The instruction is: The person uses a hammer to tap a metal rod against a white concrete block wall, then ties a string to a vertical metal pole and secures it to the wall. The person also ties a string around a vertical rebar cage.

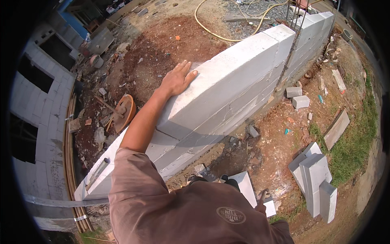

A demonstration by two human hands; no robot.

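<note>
My left hand lies flat on the top edge of a white block wall, fingers stretched out and thumb apart, holding nothing. Under it is a long white block of the upper course, which ends in a step down at the near left. My right hand hangs low beside my body, close to a white block on the ground. Only part of it shows past my shirt, with a dark curved shape at its fingers that I cannot make out. On the lower step of the wall lies a grey metal tool.
An orange basin stands on red soil beyond the wall. White blocks are stacked at the right, near a loose slab. Steel rods rise from the wall's far part. A yellow hose curves across the ground.
</note>
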